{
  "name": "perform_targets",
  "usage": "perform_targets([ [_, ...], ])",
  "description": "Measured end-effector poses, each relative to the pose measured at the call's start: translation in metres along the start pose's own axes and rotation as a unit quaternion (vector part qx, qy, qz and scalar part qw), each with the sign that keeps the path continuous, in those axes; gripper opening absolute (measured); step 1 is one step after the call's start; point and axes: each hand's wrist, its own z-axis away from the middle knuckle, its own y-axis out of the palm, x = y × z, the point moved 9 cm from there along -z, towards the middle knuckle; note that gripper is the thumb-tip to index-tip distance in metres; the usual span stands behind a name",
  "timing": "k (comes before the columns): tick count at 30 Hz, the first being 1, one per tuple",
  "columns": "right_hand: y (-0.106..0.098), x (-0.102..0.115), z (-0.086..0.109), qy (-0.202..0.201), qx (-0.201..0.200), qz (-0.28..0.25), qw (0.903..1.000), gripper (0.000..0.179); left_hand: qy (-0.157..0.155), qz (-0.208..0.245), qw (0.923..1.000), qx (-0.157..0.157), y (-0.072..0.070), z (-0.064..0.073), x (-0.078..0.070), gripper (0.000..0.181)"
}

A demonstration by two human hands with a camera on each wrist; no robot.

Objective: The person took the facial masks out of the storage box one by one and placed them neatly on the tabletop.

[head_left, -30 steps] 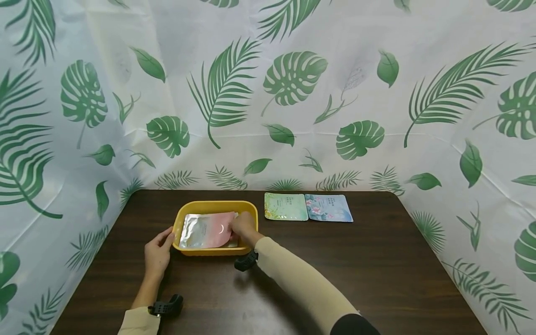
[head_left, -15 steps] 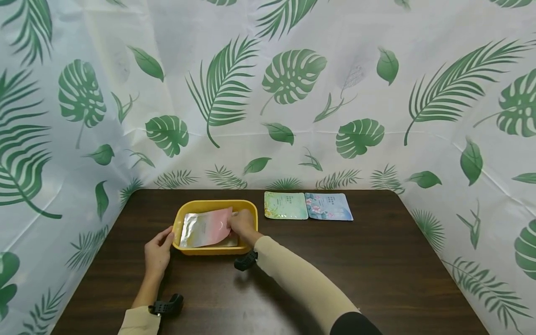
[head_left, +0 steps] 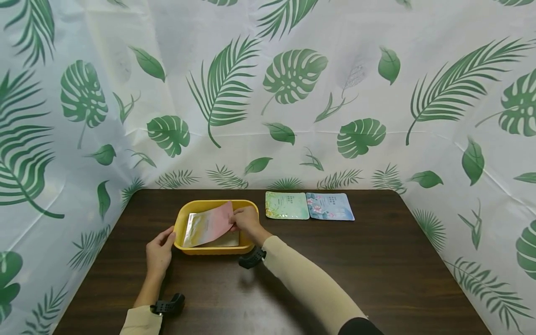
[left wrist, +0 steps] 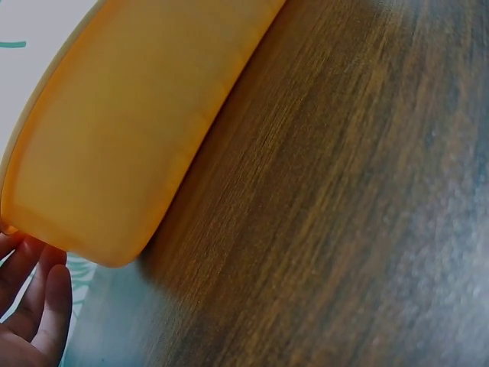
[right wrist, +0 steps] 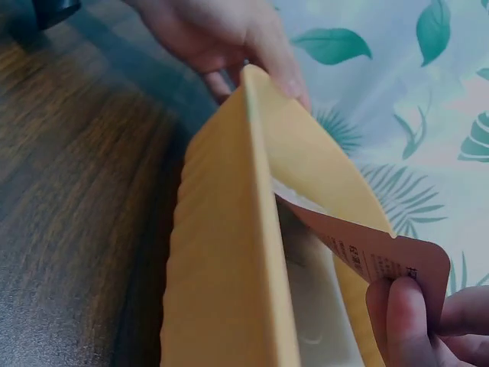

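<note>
In the head view my right hand pinches the pink end of a silver-and-pink face mask packet, lifted and tilted above the yellow plastic basket. The right wrist view shows the thumb and fingers on the corner of the packet, its printed back turned to that camera. Beneath it, another pale packet lies on the basket floor. My left hand holds the basket's left end by the rim, one part over the edge and the rest outside.
Two more packets, a green one and a blue floral one, lie flat side by side to the right of the basket. The dark wooden table meets a leaf-printed curtain at its back edge.
My right hand has raised the packet's pink end and drawn slightly right, so the packet tilts more and the pale packet below shows more. The left hand stays at the basket's left end.
</note>
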Motion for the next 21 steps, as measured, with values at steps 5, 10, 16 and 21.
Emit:
perform_targets([
  [5, -0.006, 0.002, 0.000, -0.002, 0.004, -0.012, 0.9999, 0.019, 0.001, 0.005, 1.0000, -0.002, 0.000, -0.001, 0.001, 0.043],
  [10, -0.016, 0.002, 0.000, -0.003, -0.002, -0.016, 0.9999, 0.019, 0.010, 0.007, 0.9999, -0.005, 0.000, -0.001, 0.000, 0.040],
  [16, -0.026, 0.003, 0.000, 0.000, 0.001, -0.031, 0.9995, 0.020, 0.007, 0.002, 1.0000, -0.001, 0.000, 0.000, 0.000, 0.043],
  [21, -0.036, 0.006, 0.001, -0.002, 0.008, -0.036, 0.9993, 0.023, 0.006, 0.005, 1.0000, -0.004, 0.000, -0.001, 0.000, 0.043],
])
